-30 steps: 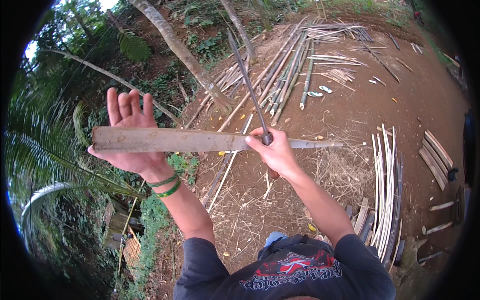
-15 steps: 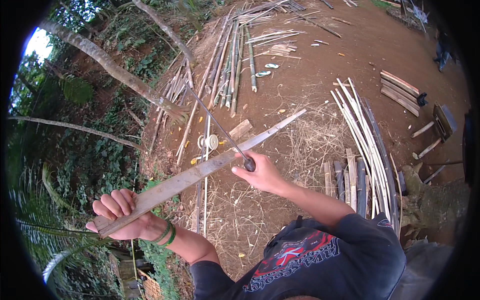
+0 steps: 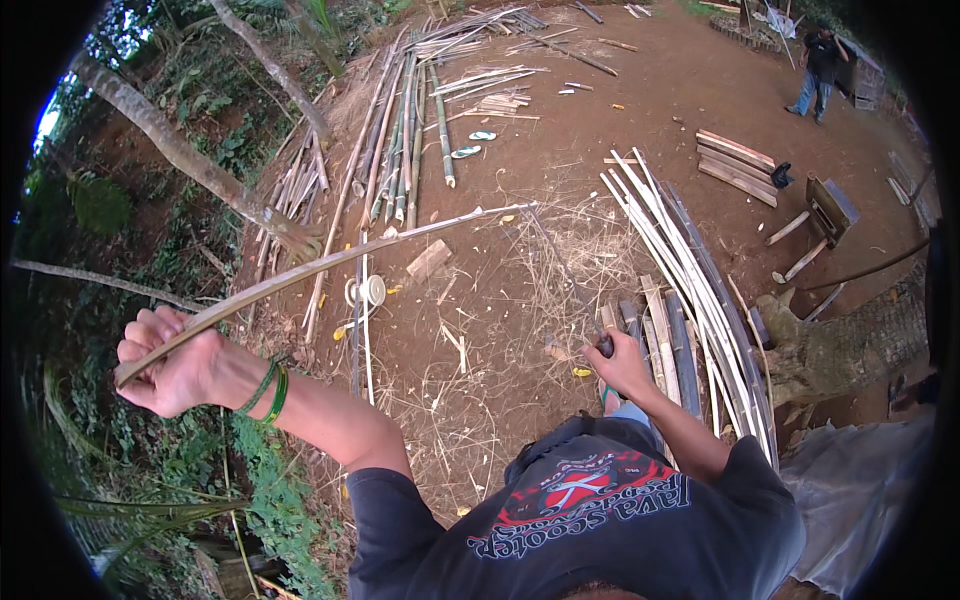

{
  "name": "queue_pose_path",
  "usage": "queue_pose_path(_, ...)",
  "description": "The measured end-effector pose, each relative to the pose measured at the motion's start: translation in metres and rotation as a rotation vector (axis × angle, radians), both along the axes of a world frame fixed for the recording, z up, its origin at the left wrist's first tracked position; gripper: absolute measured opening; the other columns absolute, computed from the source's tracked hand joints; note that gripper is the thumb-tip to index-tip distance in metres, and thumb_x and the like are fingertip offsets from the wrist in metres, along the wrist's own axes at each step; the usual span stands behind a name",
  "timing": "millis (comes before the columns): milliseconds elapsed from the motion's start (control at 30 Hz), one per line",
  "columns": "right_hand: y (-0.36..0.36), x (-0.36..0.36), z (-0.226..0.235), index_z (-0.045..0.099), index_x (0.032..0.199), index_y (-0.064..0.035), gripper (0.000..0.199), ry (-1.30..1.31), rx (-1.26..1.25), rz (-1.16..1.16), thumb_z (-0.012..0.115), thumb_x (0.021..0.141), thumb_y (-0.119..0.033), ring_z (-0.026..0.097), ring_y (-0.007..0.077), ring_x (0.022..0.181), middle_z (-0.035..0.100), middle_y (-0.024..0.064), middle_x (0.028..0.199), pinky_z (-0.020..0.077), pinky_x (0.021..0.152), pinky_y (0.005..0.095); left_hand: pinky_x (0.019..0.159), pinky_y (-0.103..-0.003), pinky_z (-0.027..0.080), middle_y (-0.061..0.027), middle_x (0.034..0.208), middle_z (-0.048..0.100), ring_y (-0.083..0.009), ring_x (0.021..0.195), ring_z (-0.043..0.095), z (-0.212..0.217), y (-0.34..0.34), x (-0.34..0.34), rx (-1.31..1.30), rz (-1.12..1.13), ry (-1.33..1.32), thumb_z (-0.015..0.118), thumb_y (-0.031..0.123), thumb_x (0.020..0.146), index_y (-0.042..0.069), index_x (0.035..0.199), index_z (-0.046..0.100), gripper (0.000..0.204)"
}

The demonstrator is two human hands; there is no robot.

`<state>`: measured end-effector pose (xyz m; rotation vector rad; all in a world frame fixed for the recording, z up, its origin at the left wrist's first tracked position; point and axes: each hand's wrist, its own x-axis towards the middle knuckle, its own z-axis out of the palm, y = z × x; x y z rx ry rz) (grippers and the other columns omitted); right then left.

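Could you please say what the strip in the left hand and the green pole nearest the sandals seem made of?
The strip looks like bare wood or bamboo, being dull brown. The green pole is likely bamboo, apparently unpainted: long, slim, round.

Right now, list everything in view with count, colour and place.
Slat: one, brown, left to centre
Long tool: one, dark handle, right of centre
Bamboo poles: several, green and brown, upper middle
Long strips: many, pale, right of centre
Loose sandals: two, white and green, beside poles
Reel: one, cream, left of centre
Wooden block: one, brown, right of reel
Boards: several, brown, upper right
Person: one, dark top, upper right
Tree trunks: several, grey, upper left
Left hand: one, green wristbands, gripping slat
Right hand: one, dark sleeve, gripping tool
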<state>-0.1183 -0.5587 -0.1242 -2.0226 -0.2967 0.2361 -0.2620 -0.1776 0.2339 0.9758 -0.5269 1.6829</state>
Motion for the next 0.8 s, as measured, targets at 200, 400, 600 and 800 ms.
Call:
queue_pose_path(200,-0.011,-0.012,0.002,0.061,0.086,0.0004,0.028,-0.063,0.147,0.022,0.073,0.085,-0.025,0.055,0.0180,0.057,0.059,0.0104,0.063,0.0439,0.056,0.0351,0.039,-0.026,0.027,-0.0027,0.053,0.033,-0.0149,0.045,0.032,-0.017,-0.035,0.057,-0.012,0.064,-0.115,0.024,0.064,0.099,0.013,0.063,0.036,0.064)
queue_pose_path(400,0.023,-0.024,0.019,0.059,0.087,-0.0022,0.025,-0.060,0.294,0.046,0.068,0.092,-0.025,0.042,0.0075,0.054,0.048,-0.0010,0.059,0.0335,0.049,0.0296,0.038,-0.022,0.024,0.0000,0.056,0.032,-0.0101,0.045,0.030,-0.067,-0.074,0.099,0.026,0.171,0.011,0.018,0.059,0.104,0.014,0.066,0.032,0.061)
queue_pose_path(600,0.048,-0.026,0.060,0.056,0.086,-0.0034,0.027,0.281,0.530,0.252,0.058,0.100,-0.027,0.041,0.0044,0.050,0.046,-0.0036,0.057,0.0313,0.046,0.0249,0.042,-0.022,0.026,-0.0003,0.064,0.032,-0.0106,0.049,0.031,-0.091,-0.090,0.106,-0.005,0.227,0.024,0.024,0.067,0.100,0.012,0.072,0.032,0.062)
queue_pose_path(800,0.065,-0.037,0.124,0.054,0.089,-0.0043,0.035,0.204,0.641,0.559,0.050,0.104,-0.036,0.042,0.0051,0.050,0.046,-0.0026,0.060,0.0312,0.044,0.0229,0.047,-0.025,0.029,-0.0030,0.066,0.038,-0.0122,0.054,0.035,-0.121,-0.091,0.111,0.086,0.081,0.139,0.023,0.075,0.095,0.009,0.072,0.037,0.071)
